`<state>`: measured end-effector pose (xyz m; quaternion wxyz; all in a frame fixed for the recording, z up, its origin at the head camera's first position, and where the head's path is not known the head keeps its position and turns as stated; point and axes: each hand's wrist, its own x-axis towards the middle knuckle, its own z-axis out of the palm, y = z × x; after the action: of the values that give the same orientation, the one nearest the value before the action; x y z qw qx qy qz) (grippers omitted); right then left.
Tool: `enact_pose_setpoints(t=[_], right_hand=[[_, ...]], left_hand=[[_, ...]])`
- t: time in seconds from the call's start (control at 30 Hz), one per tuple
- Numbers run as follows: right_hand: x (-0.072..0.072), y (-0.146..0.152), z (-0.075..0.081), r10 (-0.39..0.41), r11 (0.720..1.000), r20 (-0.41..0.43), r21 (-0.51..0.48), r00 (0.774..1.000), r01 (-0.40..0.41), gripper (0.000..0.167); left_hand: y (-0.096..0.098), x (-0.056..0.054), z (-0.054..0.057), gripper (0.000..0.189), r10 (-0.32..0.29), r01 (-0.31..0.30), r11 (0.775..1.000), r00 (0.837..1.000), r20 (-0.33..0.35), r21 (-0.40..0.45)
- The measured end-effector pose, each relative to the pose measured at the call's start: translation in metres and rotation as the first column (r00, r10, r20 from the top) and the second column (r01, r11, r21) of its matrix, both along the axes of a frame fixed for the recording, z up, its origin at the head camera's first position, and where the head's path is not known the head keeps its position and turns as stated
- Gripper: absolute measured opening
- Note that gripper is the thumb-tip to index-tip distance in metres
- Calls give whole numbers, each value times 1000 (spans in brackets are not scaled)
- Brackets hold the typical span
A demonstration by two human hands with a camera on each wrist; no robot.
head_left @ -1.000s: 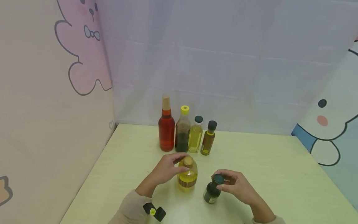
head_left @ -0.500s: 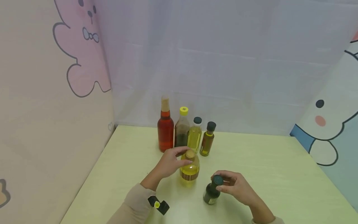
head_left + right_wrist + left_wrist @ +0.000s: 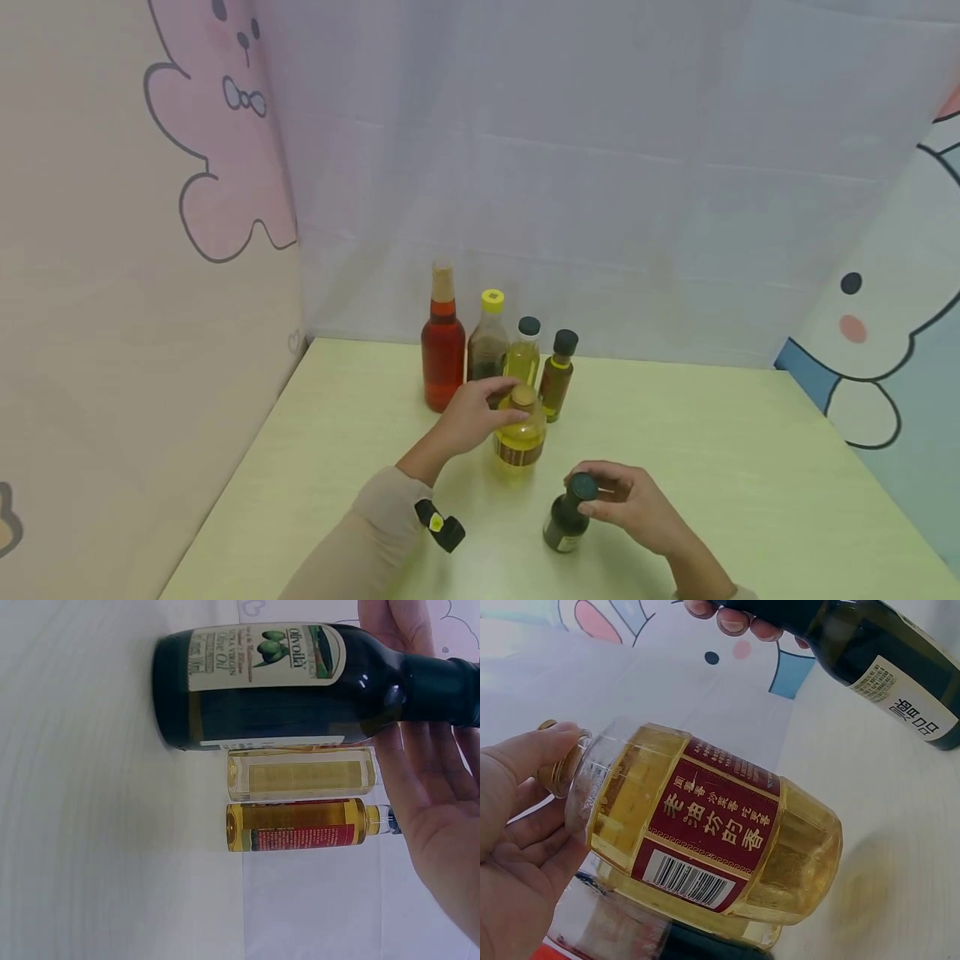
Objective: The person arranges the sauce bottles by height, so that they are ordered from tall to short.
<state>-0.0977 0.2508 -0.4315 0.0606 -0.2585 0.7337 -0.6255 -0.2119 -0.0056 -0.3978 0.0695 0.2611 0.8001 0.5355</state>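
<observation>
My left hand (image 3: pixel 467 419) grips a clear bottle of yellow cooking oil (image 3: pixel 519 435) by its neck and gold cap. In the left wrist view its dark red label (image 3: pixel 711 817) and barcode face the camera, and a soft shadow lies by its base. Nearer the front and to the right, my right hand (image 3: pixel 637 507) holds a dark green olive oil bottle (image 3: pixel 564 527) by the neck. That bottle's cream label (image 3: pixel 266 656) shows in the right wrist view. Whether its base touches the table, I cannot tell.
At the back of the table (image 3: pixel 690 450) stand a tall red bottle (image 3: pixel 443 354), a yellow-capped bottle of dark liquid (image 3: pixel 487 346), a square pale oil bottle (image 3: pixel 522 360) and a small black-capped oil bottle (image 3: pixel 556 383). A pale curtain (image 3: pixel 600 167) hangs behind them.
My left hand has carried the cooking oil bottle away from me and slightly right, up to the front of the back row. My right hand and the olive oil bottle have hardly moved.
</observation>
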Motion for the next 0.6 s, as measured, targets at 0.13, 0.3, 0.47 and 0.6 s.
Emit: enact_pose_setpoints(t=[0.13, 0.3, 0.47, 0.6], right_hand=[[0, 0, -1, -1, 1000, -5, 2, 1000, 1, 25], [0, 1, -1, -9, 1000, 12, 11, 1000, 9, 26], [0, 1, -1, -10, 1000, 37, 13, 999, 10, 26], [0, 0, -1, -14, 1000, 41, 14, 999, 14, 26]], left_hand=[[7, -4, 0, 47, 3, -3, 1000, 1000, 17, 1], [15, -9, -1, 49, -10, 9, 1000, 1000, 30, 18], [23, -11, 0, 48, -14, 13, 1000, 1000, 11, 17], [30, -11, 1, 47, -22, 21, 1000, 1000, 14, 19]])
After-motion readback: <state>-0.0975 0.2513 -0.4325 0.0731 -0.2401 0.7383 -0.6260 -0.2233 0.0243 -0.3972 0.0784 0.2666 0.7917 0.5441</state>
